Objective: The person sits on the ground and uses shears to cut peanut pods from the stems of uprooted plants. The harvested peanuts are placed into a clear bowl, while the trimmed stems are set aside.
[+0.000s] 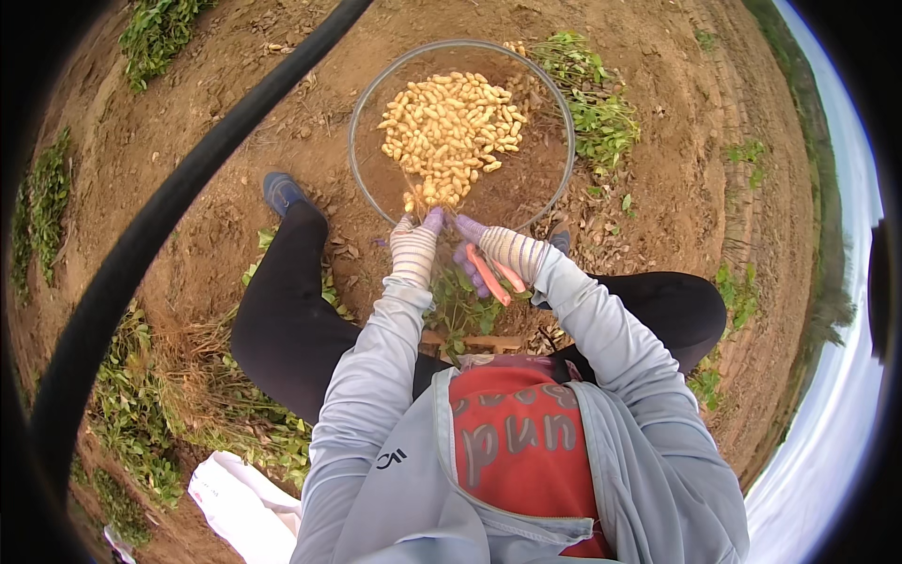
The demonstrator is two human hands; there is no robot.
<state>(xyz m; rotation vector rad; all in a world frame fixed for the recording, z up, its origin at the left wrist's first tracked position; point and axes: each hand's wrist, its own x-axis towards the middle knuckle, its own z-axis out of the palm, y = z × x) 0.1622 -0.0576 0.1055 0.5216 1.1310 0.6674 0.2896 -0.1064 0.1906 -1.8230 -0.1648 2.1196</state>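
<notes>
A round, see-through basin with a pale rim (461, 44) rests on the soil and holds a heap of peanuts in their shells (451, 120). At its near edge my left hand (414, 243), in a striped glove with purple fingertips, grips the root end of a peanut plant (461, 307), whose leaves hang down between my legs. My right hand (500, 250), gloved the same way, holds pruning shears with orange-pink handles (486, 273); their blades are hidden by the fingers. A few peanuts lie close beyond both hands.
Leafy peanut plants lie right of the basin (599, 113) and in a pile to my left (141, 409). A white sack (243, 504) lies at the lower left. My bent legs frame the basin's near side. A dark strap or bar (190, 169) crosses the view's left.
</notes>
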